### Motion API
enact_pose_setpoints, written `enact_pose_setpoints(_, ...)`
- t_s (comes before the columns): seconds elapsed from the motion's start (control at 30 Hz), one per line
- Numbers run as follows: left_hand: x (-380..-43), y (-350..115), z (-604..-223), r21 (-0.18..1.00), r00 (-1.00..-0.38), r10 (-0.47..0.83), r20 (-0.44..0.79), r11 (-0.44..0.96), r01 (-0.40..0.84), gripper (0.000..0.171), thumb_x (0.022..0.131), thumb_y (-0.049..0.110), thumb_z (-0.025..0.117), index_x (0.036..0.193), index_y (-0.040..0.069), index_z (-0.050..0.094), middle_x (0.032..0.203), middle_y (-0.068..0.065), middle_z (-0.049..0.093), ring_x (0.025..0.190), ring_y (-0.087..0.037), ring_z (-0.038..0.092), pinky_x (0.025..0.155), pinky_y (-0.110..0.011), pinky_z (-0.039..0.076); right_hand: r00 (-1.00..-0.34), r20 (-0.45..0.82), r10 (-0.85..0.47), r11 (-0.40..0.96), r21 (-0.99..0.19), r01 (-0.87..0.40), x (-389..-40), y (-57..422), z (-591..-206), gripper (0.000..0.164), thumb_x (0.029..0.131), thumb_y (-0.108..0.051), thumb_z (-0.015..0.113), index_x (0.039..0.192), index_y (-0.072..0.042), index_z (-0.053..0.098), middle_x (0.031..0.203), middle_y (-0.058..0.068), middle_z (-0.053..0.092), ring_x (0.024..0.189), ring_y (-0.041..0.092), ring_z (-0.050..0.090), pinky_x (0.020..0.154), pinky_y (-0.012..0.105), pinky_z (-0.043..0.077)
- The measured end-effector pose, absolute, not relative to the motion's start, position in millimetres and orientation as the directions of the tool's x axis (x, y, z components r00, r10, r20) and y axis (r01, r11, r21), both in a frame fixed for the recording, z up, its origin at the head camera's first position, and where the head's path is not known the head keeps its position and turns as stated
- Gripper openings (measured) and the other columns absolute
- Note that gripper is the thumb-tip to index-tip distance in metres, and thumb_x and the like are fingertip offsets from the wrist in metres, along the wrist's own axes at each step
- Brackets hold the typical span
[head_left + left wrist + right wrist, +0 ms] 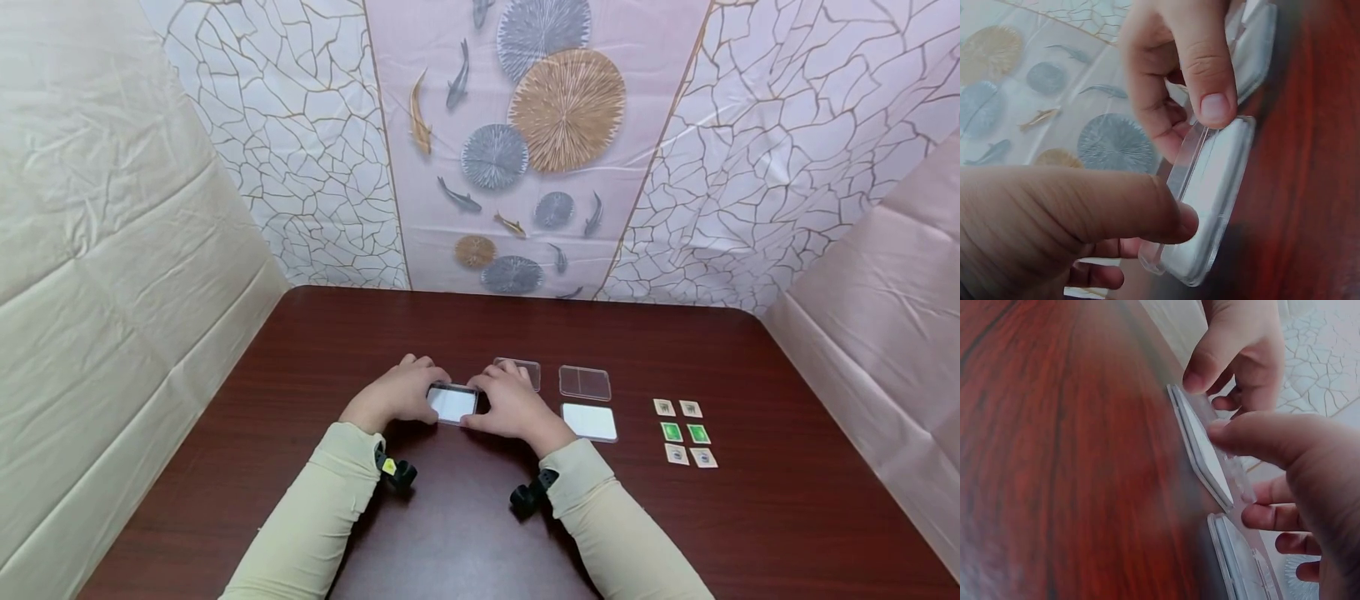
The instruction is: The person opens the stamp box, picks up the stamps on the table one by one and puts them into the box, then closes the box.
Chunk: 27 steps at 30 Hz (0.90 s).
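Both hands are at a small clear plastic case (452, 405) with a white filling, its clear lid (1180, 170) tilted up along the far edge. My left hand (401, 392) grips the case's left end, thumb over the white face and fingers behind the lid. From the other end my right hand (514, 405) pinches it, thumb at the near side, fingertips at the lid (1240, 475). A second white-filled case (1235, 556) shows beyond the right hand; in the head view that hand hides it, leaving a clear lid (531, 373) partly visible.
Farther right lies another white-filled case (589, 422), with a clear lid (585, 383) flat behind it. Several small square tiles stand in pairs at the right, among them a green tile (672, 432) and a printed white tile (677, 454). Patterned cloth (495, 225) hangs behind the table.
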<state>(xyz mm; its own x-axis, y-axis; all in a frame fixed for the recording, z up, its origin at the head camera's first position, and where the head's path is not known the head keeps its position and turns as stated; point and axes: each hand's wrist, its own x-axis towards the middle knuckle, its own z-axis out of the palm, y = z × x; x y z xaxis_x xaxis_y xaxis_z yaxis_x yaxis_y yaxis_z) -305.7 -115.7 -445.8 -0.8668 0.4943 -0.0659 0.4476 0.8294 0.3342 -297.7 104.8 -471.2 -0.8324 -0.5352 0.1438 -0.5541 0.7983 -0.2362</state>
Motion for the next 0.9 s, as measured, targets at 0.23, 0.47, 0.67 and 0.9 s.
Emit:
enact_pose_setpoints(0.23, -315, -117, -444, 0.376, -0.870, 0.492, 0.028, 0.801, 0.465, 0.059, 0.076, 0.018, 0.079, 0.133, 0.013, 0.065, 0.129, -0.005, 0.060, 0.109, -0.025, 0.046, 0.093, -0.041, 0.044, -0.860, 0.194, -0.472, 0.809, -0.293, -0.510, -302, 110, -475, 0.059, 0.086, -0.051, 0.073, 0.132, -0.015, 0.066, 0.125, 0.006, 0.063, 0.126, 0.031, 0.045, 0.105, 0.054, 0.032)
enact_pose_setpoints(0.47, -324, -115, -448, 0.461, -0.891, 0.436, 0.130, 0.768, 0.443, 0.054, 0.084, 0.021, 0.079, 0.135, 0.009, 0.063, 0.131, -0.009, 0.060, 0.118, -0.029, 0.046, 0.100, -0.045, 0.045, -0.892, 0.285, -0.351, 0.821, -0.365, -0.439, -305, 109, -475, 0.058, 0.090, -0.042, 0.072, 0.138, -0.011, 0.062, 0.133, 0.009, 0.063, 0.129, 0.032, 0.043, 0.107, 0.056, 0.029)
enact_pose_setpoints(0.67, -333, -115, -460, 0.567, -0.900, 0.387, 0.199, 0.704, 0.428, 0.056, 0.087, 0.017, 0.078, 0.139, 0.008, 0.059, 0.139, -0.013, 0.057, 0.132, -0.033, 0.043, 0.108, -0.048, 0.040, -0.910, 0.303, -0.281, 0.841, -0.378, -0.386, -309, 107, -474, 0.054, 0.091, -0.042, 0.073, 0.135, -0.012, 0.064, 0.131, 0.008, 0.066, 0.132, 0.032, 0.045, 0.111, 0.057, 0.026)
enact_pose_setpoints(0.9, -342, -118, -479, 0.682, -0.927, 0.321, 0.191, 0.636, 0.361, 0.057, 0.089, 0.014, 0.076, 0.142, 0.011, 0.057, 0.145, -0.011, 0.055, 0.136, -0.033, 0.041, 0.112, -0.049, 0.036, -0.934, 0.275, -0.226, 0.848, -0.416, -0.328, -316, 101, -476, 0.051, 0.091, -0.040, 0.074, 0.133, -0.013, 0.067, 0.131, 0.006, 0.068, 0.139, 0.031, 0.043, 0.115, 0.057, 0.026)
